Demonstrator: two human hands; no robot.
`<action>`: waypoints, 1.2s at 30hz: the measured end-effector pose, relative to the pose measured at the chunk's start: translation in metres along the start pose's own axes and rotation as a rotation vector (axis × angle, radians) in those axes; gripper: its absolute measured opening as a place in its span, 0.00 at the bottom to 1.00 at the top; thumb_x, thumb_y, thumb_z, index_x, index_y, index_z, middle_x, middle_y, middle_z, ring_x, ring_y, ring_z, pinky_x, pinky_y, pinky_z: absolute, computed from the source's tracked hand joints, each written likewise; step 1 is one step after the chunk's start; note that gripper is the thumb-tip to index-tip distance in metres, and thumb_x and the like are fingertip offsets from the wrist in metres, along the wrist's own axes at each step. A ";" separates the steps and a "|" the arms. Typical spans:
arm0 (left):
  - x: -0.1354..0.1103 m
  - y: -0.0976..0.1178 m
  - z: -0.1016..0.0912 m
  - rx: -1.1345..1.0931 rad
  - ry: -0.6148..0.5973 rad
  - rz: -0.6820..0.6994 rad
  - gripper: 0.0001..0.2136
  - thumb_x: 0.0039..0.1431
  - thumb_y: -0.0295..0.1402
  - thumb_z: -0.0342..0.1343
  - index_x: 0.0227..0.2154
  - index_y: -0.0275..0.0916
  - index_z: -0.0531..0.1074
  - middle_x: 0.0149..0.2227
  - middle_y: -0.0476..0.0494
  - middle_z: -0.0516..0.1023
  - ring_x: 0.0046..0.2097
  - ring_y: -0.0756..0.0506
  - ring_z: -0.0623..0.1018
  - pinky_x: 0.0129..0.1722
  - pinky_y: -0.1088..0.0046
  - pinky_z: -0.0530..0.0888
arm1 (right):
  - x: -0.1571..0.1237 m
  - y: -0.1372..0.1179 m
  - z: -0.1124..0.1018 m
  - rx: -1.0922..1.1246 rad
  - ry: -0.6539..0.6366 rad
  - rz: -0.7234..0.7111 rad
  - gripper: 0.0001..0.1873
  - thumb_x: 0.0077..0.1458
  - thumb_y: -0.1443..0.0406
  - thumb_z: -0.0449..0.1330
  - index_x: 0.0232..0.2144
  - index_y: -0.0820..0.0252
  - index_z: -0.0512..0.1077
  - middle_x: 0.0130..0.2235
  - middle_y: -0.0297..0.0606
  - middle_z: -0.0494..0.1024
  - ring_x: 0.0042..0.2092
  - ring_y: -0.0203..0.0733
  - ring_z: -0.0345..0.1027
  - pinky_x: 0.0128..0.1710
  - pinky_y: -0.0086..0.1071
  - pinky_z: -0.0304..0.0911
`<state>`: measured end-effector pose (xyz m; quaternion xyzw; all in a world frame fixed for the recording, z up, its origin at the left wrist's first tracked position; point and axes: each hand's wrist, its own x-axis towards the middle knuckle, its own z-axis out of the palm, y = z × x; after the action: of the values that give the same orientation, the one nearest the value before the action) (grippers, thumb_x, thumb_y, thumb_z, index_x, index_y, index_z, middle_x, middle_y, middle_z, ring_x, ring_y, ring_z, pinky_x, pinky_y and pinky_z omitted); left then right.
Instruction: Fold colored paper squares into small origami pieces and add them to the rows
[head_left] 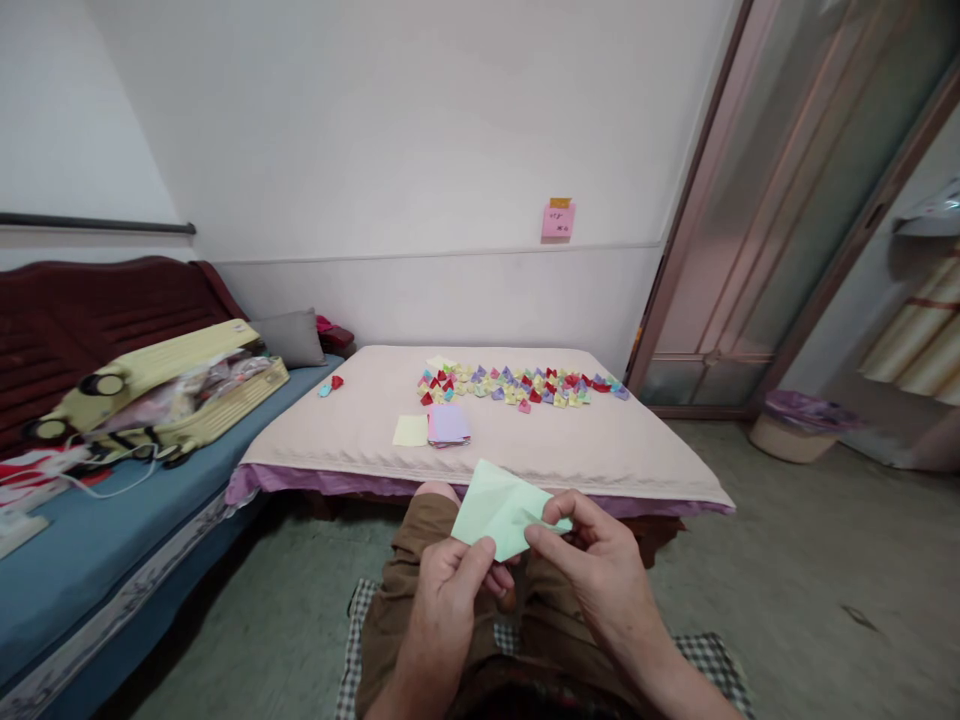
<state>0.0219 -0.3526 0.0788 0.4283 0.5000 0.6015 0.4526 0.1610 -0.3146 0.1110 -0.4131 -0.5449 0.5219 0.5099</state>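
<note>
A mint-green sheet of paper [499,505], creased and partly folded, is held above my lap. My left hand [457,590] pinches its lower left edge, thumb on top and fingers underneath. At the paper's right corner, my right hand [592,555] has thumb and forefinger closed on a raised fold. On the low table ahead lie a stack of lilac paper [448,424] and a pale yellow sheet [410,431] touching or close beside it. Farther back spreads a long cluster of small folded paper pieces [517,385] in yellow, red, purple and other colours.
The table [360,420] has a cream cover. Small blue and red folded pieces [325,390] lie at its left. An open yellow suitcase [217,400] rests on the blue-covered bench [82,570]. A waste bin [795,430] stands right. A pink note [557,221] hangs on the wall.
</note>
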 end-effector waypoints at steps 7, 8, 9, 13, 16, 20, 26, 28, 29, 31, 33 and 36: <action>0.002 0.008 0.007 0.000 0.007 -0.034 0.10 0.46 0.36 0.61 0.17 0.34 0.75 0.16 0.45 0.73 0.21 0.48 0.71 0.26 0.73 0.67 | 0.000 0.004 0.000 0.003 -0.009 -0.001 0.14 0.42 0.62 0.67 0.21 0.57 0.63 0.18 0.27 0.67 0.20 0.33 0.59 0.20 0.26 0.51; 0.002 0.008 0.008 -0.008 0.013 -0.047 0.09 0.44 0.34 0.62 0.17 0.34 0.75 0.16 0.46 0.73 0.20 0.49 0.70 0.24 0.73 0.67 | 0.000 0.005 0.000 0.005 -0.005 -0.007 0.14 0.42 0.62 0.67 0.21 0.57 0.63 0.18 0.27 0.67 0.21 0.33 0.58 0.20 0.26 0.51; 0.002 0.009 0.010 -0.021 0.024 -0.059 0.08 0.43 0.33 0.63 0.17 0.34 0.75 0.15 0.47 0.72 0.20 0.49 0.69 0.24 0.74 0.66 | 0.001 0.006 0.000 0.013 -0.002 -0.013 0.13 0.42 0.63 0.67 0.22 0.57 0.64 0.19 0.27 0.67 0.21 0.34 0.59 0.20 0.26 0.52; 0.001 0.005 0.010 -0.100 0.064 -0.069 0.06 0.45 0.32 0.62 0.20 0.33 0.76 0.17 0.48 0.73 0.21 0.50 0.69 0.25 0.75 0.66 | 0.002 0.007 0.000 0.056 0.033 -0.054 0.15 0.41 0.64 0.67 0.33 0.56 0.67 0.24 0.29 0.72 0.26 0.38 0.64 0.24 0.28 0.58; 0.002 0.001 0.007 -0.159 0.062 -0.060 0.04 0.49 0.30 0.60 0.25 0.34 0.76 0.19 0.50 0.73 0.22 0.52 0.69 0.26 0.76 0.66 | 0.003 0.005 0.000 0.055 0.039 -0.060 0.18 0.41 0.64 0.66 0.37 0.57 0.68 0.26 0.31 0.74 0.28 0.38 0.66 0.26 0.28 0.60; 0.004 -0.001 0.002 -0.269 0.103 -0.042 0.03 0.52 0.29 0.58 0.26 0.35 0.73 0.20 0.52 0.71 0.23 0.54 0.69 0.26 0.79 0.66 | 0.002 0.004 0.001 0.043 -0.005 -0.033 0.17 0.43 0.66 0.65 0.38 0.58 0.67 0.28 0.32 0.76 0.28 0.37 0.67 0.27 0.28 0.61; 0.003 0.006 0.003 -0.450 0.144 -0.078 0.03 0.55 0.30 0.57 0.31 0.35 0.70 0.22 0.52 0.71 0.23 0.55 0.69 0.24 0.81 0.66 | 0.004 0.016 0.006 0.035 -0.159 0.003 0.21 0.45 0.66 0.63 0.44 0.58 0.67 0.23 0.29 0.73 0.25 0.38 0.67 0.25 0.29 0.61; 0.004 0.008 0.003 -0.477 0.165 -0.094 0.05 0.55 0.30 0.57 0.33 0.36 0.69 0.24 0.50 0.72 0.26 0.54 0.72 0.25 0.81 0.68 | 0.006 0.022 0.006 0.034 -0.207 0.010 0.22 0.45 0.66 0.63 0.45 0.58 0.67 0.22 0.28 0.72 0.26 0.39 0.68 0.25 0.29 0.61; 0.004 0.008 0.002 -0.480 0.180 -0.094 0.05 0.55 0.30 0.58 0.33 0.36 0.68 0.26 0.49 0.73 0.28 0.53 0.74 0.27 0.80 0.70 | 0.008 0.024 0.006 0.022 -0.221 0.007 0.22 0.45 0.66 0.63 0.45 0.58 0.67 0.22 0.28 0.72 0.26 0.39 0.68 0.25 0.29 0.61; 0.006 0.007 0.000 -0.460 0.198 -0.072 0.06 0.55 0.31 0.58 0.33 0.36 0.68 0.30 0.48 0.74 0.32 0.51 0.76 0.30 0.78 0.72 | 0.011 0.027 0.003 -0.032 -0.204 -0.020 0.23 0.45 0.67 0.63 0.46 0.59 0.66 0.23 0.29 0.73 0.27 0.40 0.68 0.27 0.30 0.62; 0.009 0.004 -0.003 -0.406 0.202 -0.027 0.05 0.55 0.31 0.57 0.32 0.36 0.68 0.32 0.47 0.74 0.35 0.49 0.77 0.33 0.76 0.73 | 0.012 0.027 0.000 -0.103 -0.119 -0.080 0.25 0.45 0.67 0.63 0.48 0.60 0.64 0.26 0.32 0.75 0.29 0.39 0.68 0.30 0.31 0.62; 0.013 -0.001 -0.006 -0.279 0.216 0.068 0.05 0.55 0.32 0.57 0.32 0.36 0.69 0.32 0.47 0.75 0.37 0.47 0.78 0.35 0.74 0.74 | 0.008 0.023 -0.003 -0.165 -0.004 -0.185 0.28 0.50 0.65 0.60 0.53 0.60 0.59 0.30 0.34 0.75 0.31 0.39 0.68 0.32 0.31 0.63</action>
<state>0.0132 -0.3416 0.0783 0.3106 0.4426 0.7226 0.4306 0.1609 -0.3037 0.0887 -0.4005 -0.6230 0.4267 0.5191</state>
